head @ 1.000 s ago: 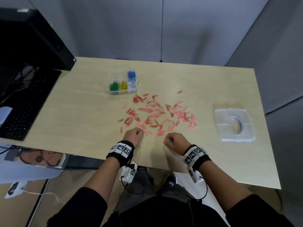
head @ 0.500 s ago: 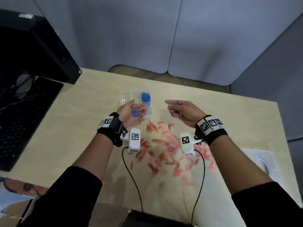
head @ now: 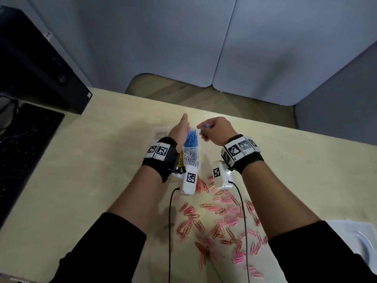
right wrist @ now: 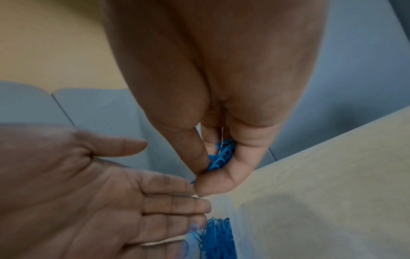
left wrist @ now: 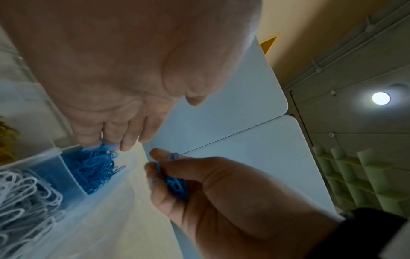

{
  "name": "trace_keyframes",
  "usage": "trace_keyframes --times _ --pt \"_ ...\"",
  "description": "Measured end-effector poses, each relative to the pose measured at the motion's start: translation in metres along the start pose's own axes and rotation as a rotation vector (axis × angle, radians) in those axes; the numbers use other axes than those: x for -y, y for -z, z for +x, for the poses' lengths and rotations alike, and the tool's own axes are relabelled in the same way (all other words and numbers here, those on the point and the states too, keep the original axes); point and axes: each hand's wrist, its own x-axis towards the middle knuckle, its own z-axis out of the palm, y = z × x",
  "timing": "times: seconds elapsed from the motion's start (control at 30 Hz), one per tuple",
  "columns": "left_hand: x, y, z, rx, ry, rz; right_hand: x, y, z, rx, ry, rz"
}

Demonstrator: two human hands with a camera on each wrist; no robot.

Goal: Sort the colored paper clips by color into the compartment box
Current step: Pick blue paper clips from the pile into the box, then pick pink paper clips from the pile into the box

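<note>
The clear compartment box (head: 198,160) stands mid-table with blue clips (head: 191,138) in its far cell, white clips (head: 190,157) in the cell nearer to me and yellow clips (head: 180,160) to the left. My left hand (head: 183,124) is open, palm turned sideways, its straight fingers (left wrist: 124,140) touching the blue pile (left wrist: 93,168). Just to the right, my right hand (head: 204,130) hovers beside the blue cell and pinches a small bunch of blue clips (right wrist: 222,154). Pink and red clips (head: 220,221) lie scattered between my forearms.
The box's clear lid (head: 355,235) lies at the table's right edge. A black computer case (head: 38,64) and a keyboard (head: 24,152) fill the left side. Grey partition panels (head: 204,41) stand behind the table.
Both hands have come from the near edge up to the box. The blue clips cupped in my left palm are gone, and that hand now tilts over the blue cell. My right hand keeps its bunch.
</note>
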Motion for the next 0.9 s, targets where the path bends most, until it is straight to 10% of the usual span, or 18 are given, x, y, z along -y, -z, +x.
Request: trace_keyframes --times 0.2,0.53,0.73,0.9 --pt "0.005 0.013 -0.011 -0.009 -0.072 0.020 0.012 -0.020 0.009 0.041 0.032 -0.240" --pt "0.081 0.090 -0.057 -0.784 -0.477 0.435 0.015 -0.041 -0.018 0.046 0.234 -0.467" --pt "0.149 0.146 -0.068 -0.871 0.036 0.767 -0.038 -0.065 -0.090 0.089 0.078 -0.484" --pt "0.181 0.167 -0.087 -0.743 0.129 0.875 -0.065 -0.094 -0.110 -0.002 0.017 -0.445"
